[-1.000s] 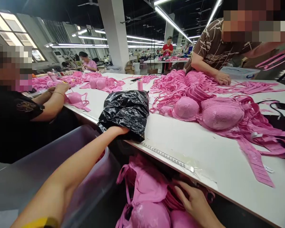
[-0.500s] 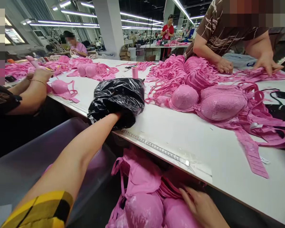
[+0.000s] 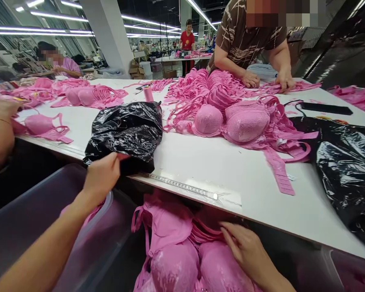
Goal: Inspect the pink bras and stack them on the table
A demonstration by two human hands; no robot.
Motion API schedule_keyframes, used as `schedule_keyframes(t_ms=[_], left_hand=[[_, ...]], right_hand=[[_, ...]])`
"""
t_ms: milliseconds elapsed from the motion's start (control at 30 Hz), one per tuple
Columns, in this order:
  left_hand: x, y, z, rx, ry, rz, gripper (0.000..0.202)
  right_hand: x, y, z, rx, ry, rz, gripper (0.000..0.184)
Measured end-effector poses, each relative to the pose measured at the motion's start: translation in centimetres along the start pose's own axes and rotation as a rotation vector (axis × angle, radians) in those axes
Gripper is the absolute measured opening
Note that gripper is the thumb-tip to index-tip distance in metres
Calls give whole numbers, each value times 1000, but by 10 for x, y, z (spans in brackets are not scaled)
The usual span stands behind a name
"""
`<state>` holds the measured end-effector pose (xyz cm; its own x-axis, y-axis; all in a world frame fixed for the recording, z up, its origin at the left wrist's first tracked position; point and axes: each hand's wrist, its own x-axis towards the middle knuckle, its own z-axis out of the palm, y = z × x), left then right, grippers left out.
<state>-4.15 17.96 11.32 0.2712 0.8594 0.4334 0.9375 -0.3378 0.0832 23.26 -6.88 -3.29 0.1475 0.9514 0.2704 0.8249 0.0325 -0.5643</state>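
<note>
My left hand (image 3: 101,176) is at the near edge of a crumpled black plastic bag (image 3: 124,127) on the white table (image 3: 231,174). Its fingers are pinched on a thin red piece (image 3: 123,156) that shows at the bag's mouth. My right hand (image 3: 246,249) lies flat, fingers stretched out, on a stack of pink bras (image 3: 182,259) below the table's front edge. It holds nothing.
A heap of pink bras and straps (image 3: 231,119) covers the table's middle. Another black bag (image 3: 346,162) lies at the right. A tape measure (image 3: 182,186) runs along the front edge, and a plastic bin (image 3: 33,211) stands at my left. A co-worker's hands (image 3: 251,79) sort straps opposite; another person's arm (image 3: 0,129) is at the far left.
My left hand has come out of the black bag, back toward me, and now pinches a red piece. The view has swung right, showing the second black bag. My right hand has barely moved.
</note>
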Motion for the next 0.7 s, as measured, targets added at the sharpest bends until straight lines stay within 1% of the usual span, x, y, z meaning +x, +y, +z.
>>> schedule_keyframes(t_ms=[33, 67, 100, 133, 167, 200, 233, 267, 300, 367, 433, 467, 533, 600, 633, 700], left_hand=[[-25, -11, -5, -34, 64, -113, 28], [-53, -19, -10, -129, 102, -252, 29], [-81, -23, -13, -312, 61, -389, 31], [-107, -23, -15, -541, -84, -503, 33], [-131, -18, -13, -753, -278, -588, 38], [-151, -9, -10, -925, -480, -628, 41], [-167, 2, -6, -1054, -622, -646, 43], [-177, 15, 0, -1156, -718, -662, 45], [-185, 27, 5, -1230, -785, -664, 45], [-190, 47, 14, -1299, -853, -634, 44], [-190, 59, 20, -1296, -899, -559, 40], [-189, 63, 22, -1279, -909, -516, 38], [-187, 68, 26, -1235, -912, -440, 34], [-186, 75, 30, -1189, -913, -400, 30], [-186, 79, 31, -1179, -933, -393, 29], [-186, 86, 34, -1202, -962, -401, 29]], right_hand=[[0, -4, -1, 62, 38, -18, 27], [1, -9, -2, 131, 62, -30, 25], [2, -15, -2, 204, 65, -28, 23], [3, -21, -1, 278, 47, -11, 22], [5, -29, 0, 352, 7, 23, 22], [7, -38, 2, 428, -55, 71, 23], [10, -46, 4, 506, -135, 129, 25], [12, -55, 7, 591, -220, 189, 30], [14, -63, 10, 681, -306, 243, 36], [16, -74, 15, 876, -447, 326, 47], [17, -77, 17, 1048, -525, 389, 55], [16, -75, 16, 1113, -543, 426, 56], [15, -69, 13, 1207, -550, 505, 51], [14, -61, 8, 1228, -550, 544, 47], [14, -57, 6, 1203, -551, 526, 47], [15, -52, 3, 1093, -531, 435, 47]])
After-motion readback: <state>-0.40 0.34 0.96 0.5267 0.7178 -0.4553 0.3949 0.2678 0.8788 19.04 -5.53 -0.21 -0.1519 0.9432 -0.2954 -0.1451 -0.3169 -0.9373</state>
